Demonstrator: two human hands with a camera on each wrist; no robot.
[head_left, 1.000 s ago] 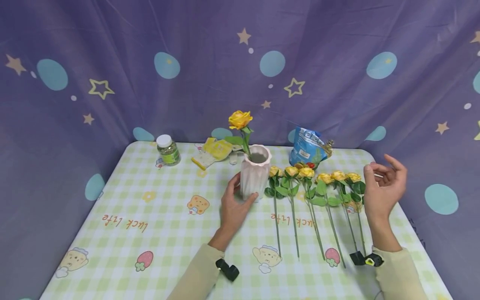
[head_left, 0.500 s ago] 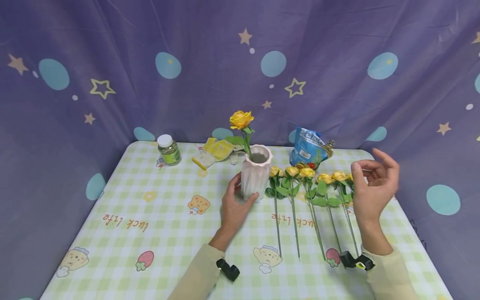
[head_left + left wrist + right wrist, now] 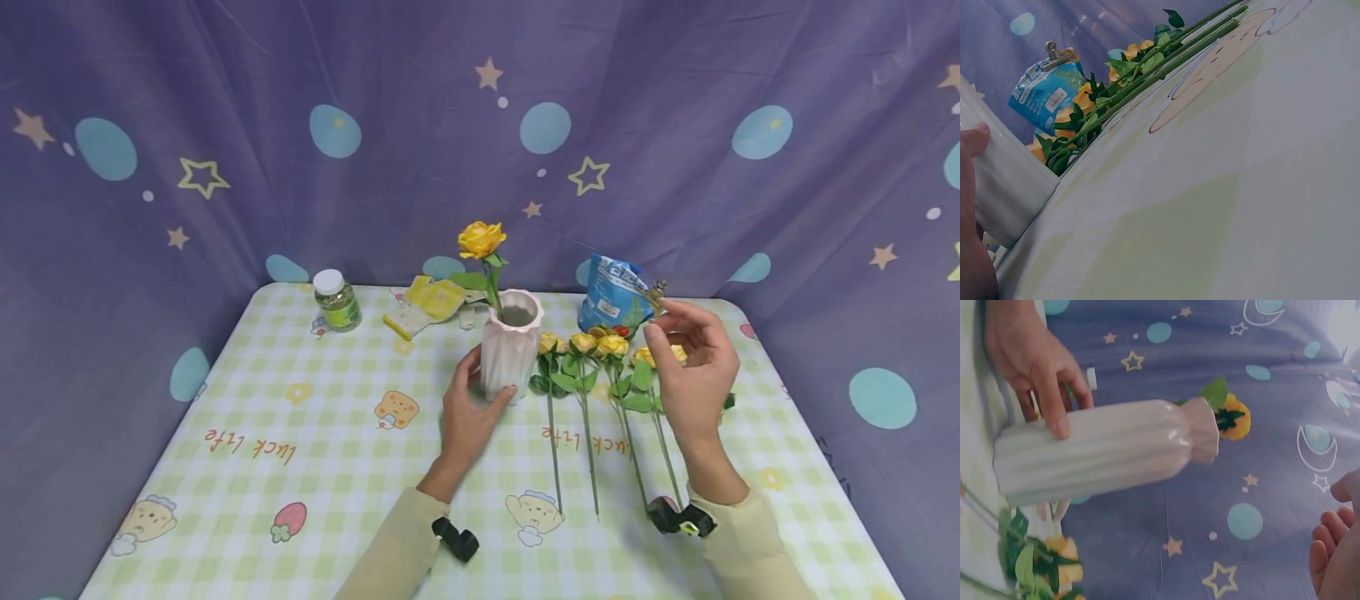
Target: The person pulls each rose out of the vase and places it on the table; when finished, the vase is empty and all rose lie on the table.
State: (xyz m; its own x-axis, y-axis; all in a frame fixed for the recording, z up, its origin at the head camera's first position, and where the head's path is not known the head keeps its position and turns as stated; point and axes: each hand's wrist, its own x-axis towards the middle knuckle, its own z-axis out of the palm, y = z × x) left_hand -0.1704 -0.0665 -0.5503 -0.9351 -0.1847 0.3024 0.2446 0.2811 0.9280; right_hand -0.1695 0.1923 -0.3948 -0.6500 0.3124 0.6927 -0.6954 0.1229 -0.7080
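Note:
A white fluted vase (image 3: 508,358) stands on the table with one yellow rose (image 3: 482,240) leaning over its left rim. My left hand (image 3: 468,408) grips the vase low down, thumb across its front; the left wrist view catches only the thumb and part of the palm against the vase (image 3: 1010,181). To the right, several yellow roses (image 3: 583,343) lie side by side, stems toward me. Over the right end of that row hovers my right hand (image 3: 693,367), fingers loosely bent and holding nothing. It hides some of the roses.
Behind the roses stands a blue bag (image 3: 609,296) closed with a metal clip (image 3: 1055,55). At the back left are a jar (image 3: 337,302) with a white lid and a yellow-and-white glove (image 3: 429,302). A patterned curtain (image 3: 420,200) hangs behind the table.
My right hand has moved left across the row of roses, toward the vase, and now covers different flowers. The left hand, the vase and its rose have stayed put.

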